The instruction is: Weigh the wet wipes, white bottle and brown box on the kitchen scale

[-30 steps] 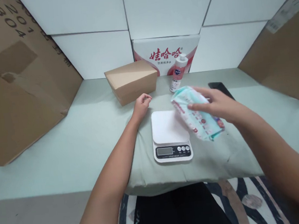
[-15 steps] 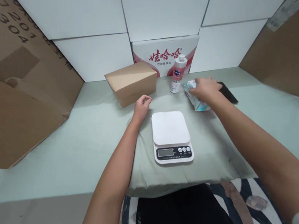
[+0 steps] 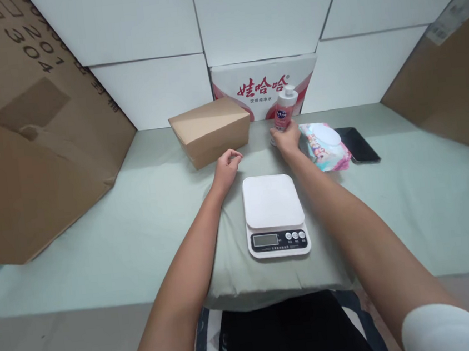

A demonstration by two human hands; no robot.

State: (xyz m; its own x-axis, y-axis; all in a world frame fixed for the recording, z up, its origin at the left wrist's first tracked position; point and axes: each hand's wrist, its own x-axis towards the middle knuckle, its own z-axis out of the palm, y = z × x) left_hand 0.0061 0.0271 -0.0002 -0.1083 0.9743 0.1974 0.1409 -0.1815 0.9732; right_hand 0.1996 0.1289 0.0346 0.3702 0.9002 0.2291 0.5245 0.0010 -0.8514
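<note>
My right hand [image 3: 288,138] is wrapped round the lower part of a pink bottle with a white cap [image 3: 282,112], which stands at the back of the table. My left hand [image 3: 227,168] rests on the cloth in front of a brown cardboard box [image 3: 215,130], its fingers curled; whether anything is in them is hidden. Between my forearms lies a white kitchen scale [image 3: 273,202] with a blank display and several buttons. Just right of my right hand is a colourful pack of wipes [image 3: 324,146] with a white lid, beside a black phone-like slab [image 3: 359,144].
A white carton with red lettering [image 3: 265,91] stands behind the bottle against white panels. Large cardboard sheets flank the table, one on the left [image 3: 33,141] and one on the right [image 3: 447,86]. Pale green cloth [image 3: 148,235] covers the table down to its front edge.
My right hand has let go of the pack of wipes and moved left onto the pink bottle. The pack now lies beside the black slab. My left hand keeps its place.
</note>
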